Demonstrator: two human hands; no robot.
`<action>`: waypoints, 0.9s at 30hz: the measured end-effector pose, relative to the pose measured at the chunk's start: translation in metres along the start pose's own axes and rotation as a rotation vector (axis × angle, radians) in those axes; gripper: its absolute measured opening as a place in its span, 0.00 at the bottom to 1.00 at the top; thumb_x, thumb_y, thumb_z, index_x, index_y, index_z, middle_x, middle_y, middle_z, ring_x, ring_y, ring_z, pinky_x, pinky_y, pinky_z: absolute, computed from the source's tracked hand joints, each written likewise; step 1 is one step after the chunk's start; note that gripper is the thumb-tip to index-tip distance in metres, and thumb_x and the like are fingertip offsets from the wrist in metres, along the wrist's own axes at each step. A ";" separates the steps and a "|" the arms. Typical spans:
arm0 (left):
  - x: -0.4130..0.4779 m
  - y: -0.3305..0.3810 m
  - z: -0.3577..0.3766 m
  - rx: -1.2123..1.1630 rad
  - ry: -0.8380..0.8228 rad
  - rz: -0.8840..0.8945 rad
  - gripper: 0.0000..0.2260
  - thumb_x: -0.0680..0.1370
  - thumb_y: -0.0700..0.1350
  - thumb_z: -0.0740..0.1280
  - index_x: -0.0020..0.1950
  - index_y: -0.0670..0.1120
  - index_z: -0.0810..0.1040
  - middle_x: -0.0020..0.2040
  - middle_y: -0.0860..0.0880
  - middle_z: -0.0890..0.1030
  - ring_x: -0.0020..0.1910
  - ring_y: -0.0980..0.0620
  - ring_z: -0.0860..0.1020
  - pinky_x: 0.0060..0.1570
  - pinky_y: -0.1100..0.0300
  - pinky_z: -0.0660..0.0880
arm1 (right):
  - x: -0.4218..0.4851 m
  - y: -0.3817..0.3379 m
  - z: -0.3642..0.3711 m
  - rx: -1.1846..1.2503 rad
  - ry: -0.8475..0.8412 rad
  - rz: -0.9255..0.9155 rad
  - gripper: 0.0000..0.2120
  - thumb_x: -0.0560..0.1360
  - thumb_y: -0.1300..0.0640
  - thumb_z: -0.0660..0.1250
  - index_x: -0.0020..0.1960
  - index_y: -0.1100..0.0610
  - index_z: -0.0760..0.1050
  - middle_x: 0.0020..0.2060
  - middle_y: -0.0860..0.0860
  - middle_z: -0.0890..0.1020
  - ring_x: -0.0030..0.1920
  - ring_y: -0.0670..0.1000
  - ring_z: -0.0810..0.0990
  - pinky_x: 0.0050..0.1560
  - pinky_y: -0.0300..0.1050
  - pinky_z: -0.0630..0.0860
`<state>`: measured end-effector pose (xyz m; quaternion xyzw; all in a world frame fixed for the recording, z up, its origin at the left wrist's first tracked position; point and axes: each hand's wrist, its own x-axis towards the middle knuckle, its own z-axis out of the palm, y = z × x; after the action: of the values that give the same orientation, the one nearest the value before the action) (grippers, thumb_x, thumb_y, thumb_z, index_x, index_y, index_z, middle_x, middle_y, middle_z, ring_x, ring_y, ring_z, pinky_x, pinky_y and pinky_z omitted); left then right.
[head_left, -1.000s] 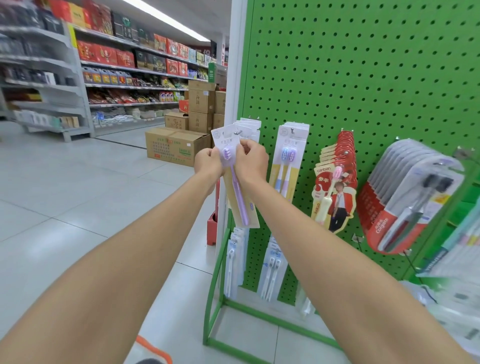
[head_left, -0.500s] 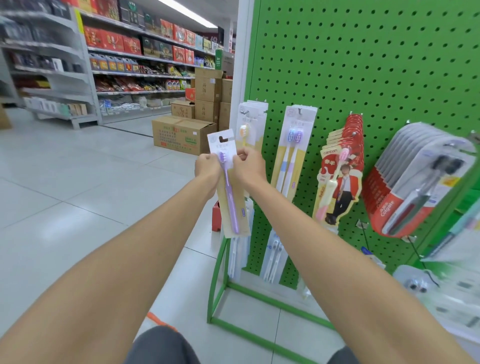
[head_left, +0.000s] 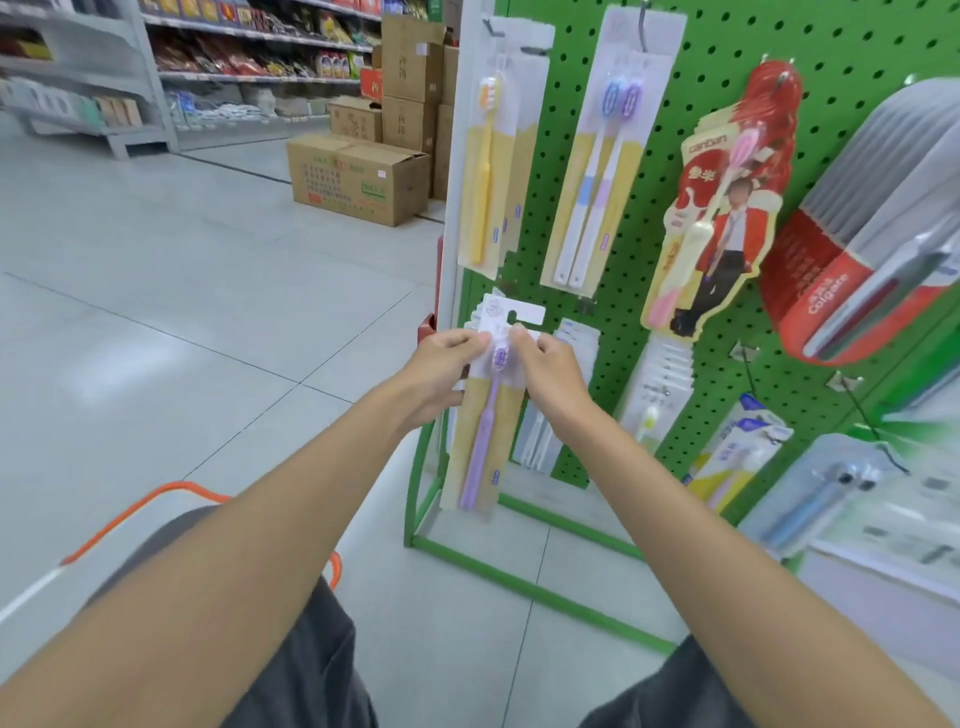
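Purple brush pack (head_left: 487, 415) had dropped from the top hooks to the lower row, at seven o'clock on the pegboard (head_left: 727, 47), likely for rehanging there. Left hand (head_left: 441, 366) and right hand (head_left: 548, 366) each kept a pinching grip on its card top. White packs (head_left: 582, 338) crowded in at three o'clock, and no free hook could be made out.

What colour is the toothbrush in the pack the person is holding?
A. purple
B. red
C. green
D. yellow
A: the toothbrush pack, pinched near its top by the left hand and the right hand, has a purple brush inside.
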<state>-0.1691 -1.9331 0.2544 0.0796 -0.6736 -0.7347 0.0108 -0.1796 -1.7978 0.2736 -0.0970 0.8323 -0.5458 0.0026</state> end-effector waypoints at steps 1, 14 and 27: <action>-0.002 -0.002 0.002 -0.001 -0.020 -0.011 0.09 0.82 0.47 0.64 0.56 0.45 0.80 0.47 0.49 0.83 0.44 0.52 0.81 0.44 0.55 0.79 | -0.002 0.006 -0.001 0.011 -0.020 0.009 0.17 0.83 0.49 0.55 0.42 0.58 0.73 0.36 0.50 0.71 0.37 0.49 0.69 0.42 0.46 0.67; -0.009 0.004 -0.009 -0.453 0.208 -0.252 0.06 0.82 0.47 0.65 0.48 0.46 0.77 0.31 0.51 0.83 0.36 0.53 0.81 0.36 0.55 0.80 | -0.050 0.047 0.001 0.001 -0.512 0.179 0.12 0.79 0.51 0.66 0.55 0.59 0.78 0.50 0.56 0.83 0.47 0.50 0.80 0.52 0.43 0.74; -0.019 -0.011 -0.016 -0.142 0.210 -0.173 0.23 0.81 0.64 0.53 0.52 0.49 0.80 0.42 0.53 0.81 0.44 0.56 0.78 0.46 0.61 0.72 | -0.062 0.063 0.023 -0.069 -0.594 0.152 0.19 0.76 0.65 0.66 0.64 0.55 0.68 0.54 0.60 0.81 0.51 0.54 0.82 0.44 0.40 0.77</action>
<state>-0.1469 -1.9459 0.2443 0.2127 -0.6058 -0.7663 0.0234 -0.1259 -1.7842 0.2003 -0.1896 0.8180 -0.4634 0.2831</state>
